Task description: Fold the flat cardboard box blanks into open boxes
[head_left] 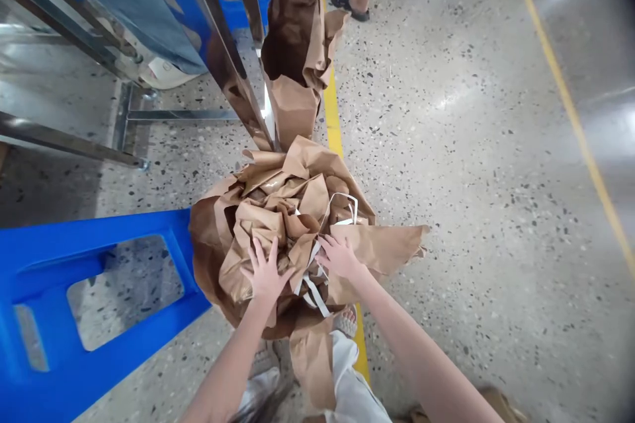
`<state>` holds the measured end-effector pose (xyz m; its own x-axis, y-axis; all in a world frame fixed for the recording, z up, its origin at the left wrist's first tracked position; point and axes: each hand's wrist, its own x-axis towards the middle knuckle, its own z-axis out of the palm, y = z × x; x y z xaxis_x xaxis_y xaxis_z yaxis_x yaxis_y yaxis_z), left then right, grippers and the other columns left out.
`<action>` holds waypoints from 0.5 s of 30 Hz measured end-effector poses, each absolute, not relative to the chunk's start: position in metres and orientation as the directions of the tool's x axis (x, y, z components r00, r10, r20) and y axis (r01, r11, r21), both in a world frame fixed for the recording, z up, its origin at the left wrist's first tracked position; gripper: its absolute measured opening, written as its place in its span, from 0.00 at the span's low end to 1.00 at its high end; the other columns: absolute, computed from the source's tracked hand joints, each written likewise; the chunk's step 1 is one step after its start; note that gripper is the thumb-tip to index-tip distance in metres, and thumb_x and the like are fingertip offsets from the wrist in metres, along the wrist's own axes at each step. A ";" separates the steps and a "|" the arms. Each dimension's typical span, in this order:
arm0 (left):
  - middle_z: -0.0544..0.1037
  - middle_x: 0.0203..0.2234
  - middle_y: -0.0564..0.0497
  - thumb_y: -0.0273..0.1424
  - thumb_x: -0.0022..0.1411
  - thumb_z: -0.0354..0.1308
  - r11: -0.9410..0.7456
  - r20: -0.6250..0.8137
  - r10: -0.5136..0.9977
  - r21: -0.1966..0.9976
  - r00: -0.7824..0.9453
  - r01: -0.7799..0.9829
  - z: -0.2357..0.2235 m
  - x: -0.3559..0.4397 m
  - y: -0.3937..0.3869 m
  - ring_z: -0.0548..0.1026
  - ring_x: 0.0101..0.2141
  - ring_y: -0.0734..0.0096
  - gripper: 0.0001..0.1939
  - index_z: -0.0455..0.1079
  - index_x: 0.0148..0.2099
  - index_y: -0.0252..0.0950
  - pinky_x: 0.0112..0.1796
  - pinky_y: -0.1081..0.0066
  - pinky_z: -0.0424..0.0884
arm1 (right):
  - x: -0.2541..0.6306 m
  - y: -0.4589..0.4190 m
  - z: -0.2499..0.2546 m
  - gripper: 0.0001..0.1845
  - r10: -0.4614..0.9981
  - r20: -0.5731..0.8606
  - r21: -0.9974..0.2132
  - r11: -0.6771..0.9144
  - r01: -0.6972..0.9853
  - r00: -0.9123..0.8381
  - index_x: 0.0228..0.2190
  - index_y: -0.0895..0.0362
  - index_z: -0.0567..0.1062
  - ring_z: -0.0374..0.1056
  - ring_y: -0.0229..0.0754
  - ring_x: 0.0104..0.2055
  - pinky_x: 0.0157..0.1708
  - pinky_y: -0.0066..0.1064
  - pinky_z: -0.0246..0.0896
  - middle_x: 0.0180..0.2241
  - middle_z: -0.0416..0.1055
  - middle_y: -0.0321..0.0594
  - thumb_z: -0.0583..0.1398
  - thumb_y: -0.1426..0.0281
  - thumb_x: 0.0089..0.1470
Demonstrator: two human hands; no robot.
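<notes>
Speckled grey terrazzo floor (471, 165), glossy with glare, crossed by a yellow line (333, 120) running under the paper and another at far right. Big wad of crumpled brown paper (292, 211) sits on the floor at centre, white strap (311, 281) tangled in it. Left hand (265, 274) flat on the paper, fingers spread, gripping nothing. Right hand (340, 256) also splayed, palm down, touching paper beside the strap. Second brown paper bag (296, 46) stands behind, against a shiny metal frame (233, 73). Blue plastic pallet (94, 297) at left. Another person's sandalled feet (354, 0) at top.
</notes>
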<state>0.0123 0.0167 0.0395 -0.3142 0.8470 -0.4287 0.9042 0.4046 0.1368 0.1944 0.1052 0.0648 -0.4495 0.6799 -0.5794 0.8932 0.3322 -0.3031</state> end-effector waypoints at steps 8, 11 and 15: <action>0.32 0.65 0.31 0.52 0.54 0.53 0.432 -0.502 0.813 0.183 -0.294 0.883 0.024 0.004 0.029 0.39 0.62 0.32 0.46 0.37 0.67 0.43 0.50 0.29 0.49 | 0.220 0.077 0.046 0.20 0.750 -0.583 -0.233 0.214 0.949 -0.313 0.46 0.61 0.70 0.65 0.58 0.48 0.46 0.49 0.59 0.46 0.69 0.56 0.60 0.69 0.50; 0.32 0.66 0.36 0.56 0.52 0.50 0.405 -0.522 0.816 0.211 -0.247 0.890 0.067 -0.007 0.018 0.37 0.63 0.32 0.45 0.38 0.66 0.48 0.50 0.29 0.46 | 0.230 0.060 0.071 0.21 0.804 -0.534 -0.297 0.112 0.948 -0.262 0.50 0.56 0.67 0.66 0.51 0.47 0.47 0.40 0.61 0.50 0.65 0.50 0.57 0.72 0.53; 0.38 0.66 0.37 0.54 0.53 0.52 0.402 -0.487 0.839 0.253 -0.243 0.880 0.122 -0.031 0.000 0.39 0.63 0.39 0.40 0.48 0.65 0.47 0.55 0.33 0.38 | 0.229 0.011 0.098 0.20 0.887 -0.460 -0.302 -0.197 0.933 0.038 0.54 0.55 0.61 0.62 0.46 0.54 0.51 0.35 0.60 0.59 0.53 0.49 0.49 0.67 0.60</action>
